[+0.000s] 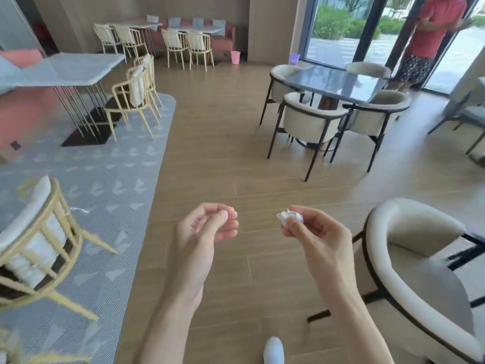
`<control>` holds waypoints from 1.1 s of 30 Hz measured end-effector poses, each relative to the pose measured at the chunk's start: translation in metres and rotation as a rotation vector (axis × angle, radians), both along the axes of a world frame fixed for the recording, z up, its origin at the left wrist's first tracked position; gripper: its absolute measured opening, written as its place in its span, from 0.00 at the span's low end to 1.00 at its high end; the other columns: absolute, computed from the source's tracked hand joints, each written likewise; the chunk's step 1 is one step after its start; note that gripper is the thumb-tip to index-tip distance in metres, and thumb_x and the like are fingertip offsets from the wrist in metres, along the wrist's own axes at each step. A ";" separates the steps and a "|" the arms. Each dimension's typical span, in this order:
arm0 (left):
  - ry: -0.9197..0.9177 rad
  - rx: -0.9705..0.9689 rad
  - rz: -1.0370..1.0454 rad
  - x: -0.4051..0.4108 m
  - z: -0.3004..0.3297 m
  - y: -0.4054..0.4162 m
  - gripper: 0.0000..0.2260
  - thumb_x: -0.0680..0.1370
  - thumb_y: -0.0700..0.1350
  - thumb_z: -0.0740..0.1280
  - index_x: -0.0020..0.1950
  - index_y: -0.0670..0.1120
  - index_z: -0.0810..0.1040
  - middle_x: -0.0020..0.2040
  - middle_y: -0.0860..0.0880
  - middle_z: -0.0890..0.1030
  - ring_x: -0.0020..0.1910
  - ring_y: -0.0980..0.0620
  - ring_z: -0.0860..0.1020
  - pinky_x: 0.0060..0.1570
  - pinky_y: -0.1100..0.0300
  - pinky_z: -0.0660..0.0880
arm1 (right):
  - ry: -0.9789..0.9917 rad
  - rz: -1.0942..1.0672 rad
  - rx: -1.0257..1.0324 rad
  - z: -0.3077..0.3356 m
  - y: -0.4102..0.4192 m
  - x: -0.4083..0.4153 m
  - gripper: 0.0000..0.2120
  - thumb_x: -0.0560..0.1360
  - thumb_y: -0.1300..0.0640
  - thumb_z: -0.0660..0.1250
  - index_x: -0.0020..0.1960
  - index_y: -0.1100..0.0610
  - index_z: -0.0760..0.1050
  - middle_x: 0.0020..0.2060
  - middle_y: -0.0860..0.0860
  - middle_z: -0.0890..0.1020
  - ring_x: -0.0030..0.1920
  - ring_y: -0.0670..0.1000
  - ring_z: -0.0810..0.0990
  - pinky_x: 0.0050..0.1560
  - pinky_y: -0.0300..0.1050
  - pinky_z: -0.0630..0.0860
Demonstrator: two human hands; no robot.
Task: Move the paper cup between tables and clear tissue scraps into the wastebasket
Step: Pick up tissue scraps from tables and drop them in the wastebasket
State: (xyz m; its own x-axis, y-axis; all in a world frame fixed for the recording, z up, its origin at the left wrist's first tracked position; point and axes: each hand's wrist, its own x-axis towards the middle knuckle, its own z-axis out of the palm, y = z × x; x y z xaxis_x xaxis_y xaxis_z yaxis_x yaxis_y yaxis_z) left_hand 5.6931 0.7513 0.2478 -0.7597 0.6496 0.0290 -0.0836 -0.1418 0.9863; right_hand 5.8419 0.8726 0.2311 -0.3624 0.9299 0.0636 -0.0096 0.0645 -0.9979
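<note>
A crumpled tissue [290, 219] is pinched between the thumb and fingertips of the right hand [319, 240], held out in front of the body above the wood floor [236, 164]. The left hand [207, 227] is loosely curled and nothing is seen in it. The step in hand is judged to be carrying the scrap to a wastebasket; a pink bin [235, 57] is seen against the far wall and a purple bin [294, 59] by the window, both well away. No paper cup is seen. The pinch should be kept firm while walking, since the light wad could be dropped easily, and it should be released only once it is held directly over the bin's mouth. The open strip of floor ahead is flanked by a dark table [338, 82] with cream chairs on the right and a marble table [70, 69] with yellow chairs on the carpet to the left. A near chair [409, 240] stands close beside the right arm. A person in red [433, 30] is standing by the window beyond the dark table.
</note>
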 end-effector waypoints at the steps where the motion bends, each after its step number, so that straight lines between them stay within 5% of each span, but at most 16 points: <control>1: -0.001 -0.013 0.001 -0.013 -0.005 0.021 0.09 0.80 0.38 0.68 0.42 0.46 0.85 0.45 0.44 0.87 0.46 0.45 0.85 0.54 0.46 0.82 | -0.007 -0.003 -0.005 -0.005 0.020 -0.014 0.04 0.77 0.59 0.75 0.50 0.52 0.86 0.39 0.49 0.88 0.40 0.47 0.88 0.42 0.29 0.76; 13: 0.117 0.027 0.049 -0.198 0.031 0.317 0.11 0.82 0.34 0.65 0.44 0.43 0.84 0.45 0.46 0.86 0.46 0.46 0.85 0.50 0.53 0.84 | 0.094 0.112 0.027 0.020 0.317 -0.224 0.04 0.78 0.61 0.74 0.50 0.53 0.86 0.39 0.50 0.88 0.38 0.47 0.86 0.43 0.33 0.78; 22: 0.007 -0.021 0.171 -0.355 -0.008 0.453 0.15 0.82 0.34 0.65 0.40 0.46 0.85 0.45 0.44 0.86 0.46 0.45 0.85 0.54 0.45 0.81 | 0.037 0.146 -0.025 -0.010 0.473 -0.373 0.04 0.77 0.61 0.74 0.49 0.53 0.86 0.37 0.50 0.88 0.38 0.45 0.86 0.42 0.30 0.77; 33: -0.007 0.046 0.170 -0.634 0.008 0.668 0.11 0.82 0.34 0.64 0.44 0.42 0.83 0.43 0.45 0.86 0.45 0.45 0.85 0.49 0.53 0.83 | 0.020 0.117 0.043 0.015 0.683 -0.640 0.04 0.78 0.61 0.74 0.50 0.54 0.86 0.39 0.50 0.88 0.39 0.46 0.86 0.41 0.29 0.76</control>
